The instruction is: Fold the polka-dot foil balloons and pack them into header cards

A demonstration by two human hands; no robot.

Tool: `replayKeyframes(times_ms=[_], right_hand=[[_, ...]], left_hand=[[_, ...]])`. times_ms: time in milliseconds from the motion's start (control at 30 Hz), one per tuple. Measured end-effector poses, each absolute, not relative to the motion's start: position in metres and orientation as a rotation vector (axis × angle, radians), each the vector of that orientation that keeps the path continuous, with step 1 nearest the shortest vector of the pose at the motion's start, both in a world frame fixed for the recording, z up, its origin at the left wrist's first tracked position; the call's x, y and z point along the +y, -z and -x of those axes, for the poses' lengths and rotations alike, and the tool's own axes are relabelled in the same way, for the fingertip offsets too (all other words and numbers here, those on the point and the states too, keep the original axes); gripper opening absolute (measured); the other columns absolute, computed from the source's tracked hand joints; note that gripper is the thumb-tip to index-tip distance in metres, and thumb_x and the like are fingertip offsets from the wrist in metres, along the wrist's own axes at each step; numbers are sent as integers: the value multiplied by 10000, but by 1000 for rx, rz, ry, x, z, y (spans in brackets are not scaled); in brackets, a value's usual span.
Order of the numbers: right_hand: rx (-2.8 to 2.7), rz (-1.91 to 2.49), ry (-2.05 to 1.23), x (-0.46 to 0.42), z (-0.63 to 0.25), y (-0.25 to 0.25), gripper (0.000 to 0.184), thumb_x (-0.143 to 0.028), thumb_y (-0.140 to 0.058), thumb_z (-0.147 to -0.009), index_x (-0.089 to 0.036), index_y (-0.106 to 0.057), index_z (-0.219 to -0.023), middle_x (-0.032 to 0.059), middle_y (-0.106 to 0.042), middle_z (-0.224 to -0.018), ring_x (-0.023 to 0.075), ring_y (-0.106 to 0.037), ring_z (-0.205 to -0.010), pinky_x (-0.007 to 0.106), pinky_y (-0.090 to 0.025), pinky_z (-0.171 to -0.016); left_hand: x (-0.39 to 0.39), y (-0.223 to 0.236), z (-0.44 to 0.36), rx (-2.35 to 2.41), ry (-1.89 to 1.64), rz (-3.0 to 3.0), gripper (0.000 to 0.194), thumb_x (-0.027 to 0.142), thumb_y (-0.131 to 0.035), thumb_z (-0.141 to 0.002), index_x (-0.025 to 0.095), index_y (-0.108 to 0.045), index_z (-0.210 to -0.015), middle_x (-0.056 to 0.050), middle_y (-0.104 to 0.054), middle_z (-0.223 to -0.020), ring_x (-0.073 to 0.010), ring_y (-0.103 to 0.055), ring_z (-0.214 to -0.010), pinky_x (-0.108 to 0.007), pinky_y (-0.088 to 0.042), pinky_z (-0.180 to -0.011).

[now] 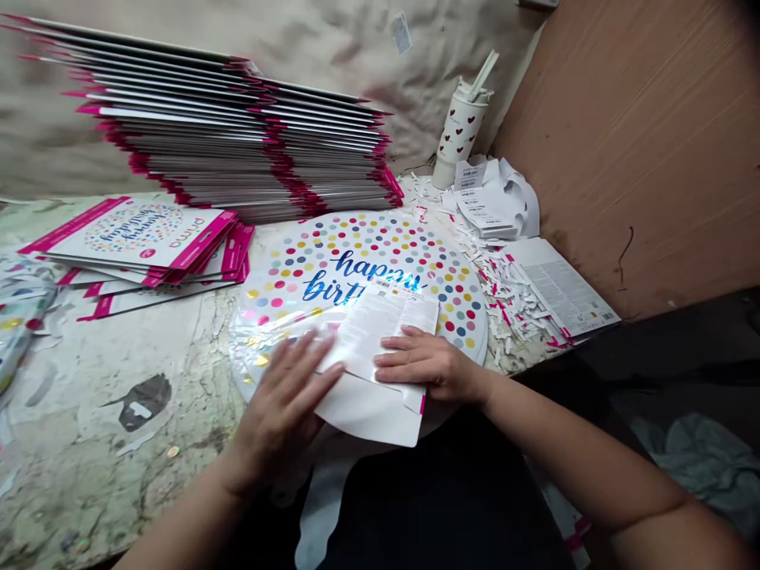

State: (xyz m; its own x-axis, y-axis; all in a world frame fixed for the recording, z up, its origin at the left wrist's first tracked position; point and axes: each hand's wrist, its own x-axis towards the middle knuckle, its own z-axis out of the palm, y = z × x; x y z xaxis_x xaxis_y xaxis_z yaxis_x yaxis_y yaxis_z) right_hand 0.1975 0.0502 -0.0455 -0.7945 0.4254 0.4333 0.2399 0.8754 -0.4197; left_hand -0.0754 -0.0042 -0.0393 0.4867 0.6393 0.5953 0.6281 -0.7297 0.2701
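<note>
Where the workbench (89,475) is stacked with packaged cards (237,134), a round foil balloon (362,261) is laid flat, and a white sheet (371,340) is held across its lower edge; the left hand (285,404) is pressed down with fingers spread, the right hand (427,360) with fingers together.

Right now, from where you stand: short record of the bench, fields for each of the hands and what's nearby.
left hand: spread flat on the round foil balloon, fingertips by the barcoded paper sheet
right hand: resting on that sheet
under sheet: white card, pink at one edge
balloon print: colored dots, blue "happy birthday"
behind: pink-edged card stacks
far right: heart-print tumbler, paper scraps
</note>
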Motion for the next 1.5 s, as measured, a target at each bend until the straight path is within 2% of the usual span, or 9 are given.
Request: replayKeyframes(times_ms=[233, 400, 567, 800, 967, 1067, 1267, 1400, 1500], right_hand=[[-2450, 864, -88, 33, -195, 39, 557, -184, -460, -813, -66, -370, -1350, 175, -426, -1367, 280, -313, -1316, 487, -334, -1036], [-2549, 638, -37, 16, -186, 52, 266, -120, -445, -862, -128, -590, -1084, 126, -649, -1057, 216, -562, -1044, 377, -479, -868], [-2496, 731, -390, 20, -191, 56, 144, -232, -532, -844, -163, -640, -909, 104, -634, -988, 193, -558, -950, 347, -473, -808], [-2520, 1299, -677, 52, -177, 32, 143, -290, -603, -801, -159, -593, -745, 33, -583, -754, 150, -542, -712, 283, -442, -662], [-2783, 1191, -536, 76, -176, 20, 510, -343, -733, -672, -230, -562, -1139, 110, -526, -1247, 266, -469, -1160, 409, -413, -902], [-2969, 1049, -579, 75, -173, 17, 655, -382, -716, -680, -218, -489, -1272, 136, -409, -1388, 308, -415, -1244, 412, -445, -907], [-3077, 1219, -16, 40, -151, 23, 544, -69, -503, -789, -100, -418, -1325, 274, -481, -1273, 381, -594, -1011, 412, -536, -564], [-2808, 935, 325, 23, -147, 17, 340, -91, -384, -864, -13, -573, -1135, 266, -610, -1101, 323, -640, -900, 391, -534, -559], [-2550, 730, 427, 17, -147, 10, 275, -124, -419, -873, -26, -634, -1016, 197, -679, -987, 281, -656, -848, 356, -536, -592]], left_hand=[[-13, 44, 62, 1306, -847, -2678, 406, 141, -460, -825, 202, -555, -1214, -115, -580, -1238, -271, -533, -1146, -434, -421, -982], [-16, 53, 48, 1163, -769, -2759, 325, 134, -407, -866, 190, -602, -1120, -115, -645, -1086, -236, -579, -1036, -371, -488, -886], [-21, 51, 40, 1203, -658, -2625, 175, 212, -530, -827, 177, -615, -977, -103, -618, -1043, -236, -536, -1011, -373, -451, -890], [11, 38, 24, 1652, -395, -2301, 170, 334, -436, -860, 198, -537, -879, -50, -596, -807, -211, -548, -768, -328, -430, -682], [43, 33, 47, 1851, -302, -2134, 453, 578, -604, -667, 201, -527, -906, -73, -576, -894, -268, -543, -845, -353, -429, -702], [38, 27, 72, 1934, -376, -1959, 426, 558, -600, -679, 220, -541, -931, -60, -593, -871, -234, -563, -759, -303, -423, -620], [-17, 13, 61, 1436, -433, -1201, 324, 511, -560, -757, 188, -590, -752, -12, -593, -634, -138, -540, -523, -230, -394, -485], [-26, 17, 30, 1141, -733, -597, 338, 485, -596, -754, 176, -589, -888, -48, -672, -823, -145, -628, -638, -237, -476, -554], [-16, 21, 20, 1175, -1067, -471, 262, 378, -698, -697, 149, -580, -750, -21, -663, -706, -138, -640, -700, -219, -504, -622]])
